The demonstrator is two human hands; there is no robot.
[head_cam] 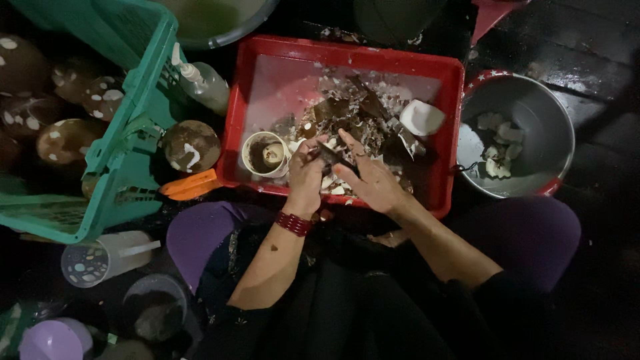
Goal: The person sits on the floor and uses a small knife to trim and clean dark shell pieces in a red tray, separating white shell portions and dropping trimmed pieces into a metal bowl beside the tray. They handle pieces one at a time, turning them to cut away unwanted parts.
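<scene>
A: Gripping a coconut piece (331,175) at the frame's centre, over the red tray (233,113), the left hand (305,175) clutches it while the right hand (375,181) clasps a dark knife (339,159).

B: It likely handles stiff, light and slippery; best held by the rim.

A: Room is tight: tray walls around, green crate (127,140) at left, metal bowl (557,133) at right.

Both hands (340,175) over red tray (347,50), gripping dark shell piece (337,159) (fragments beneath)
</scene>
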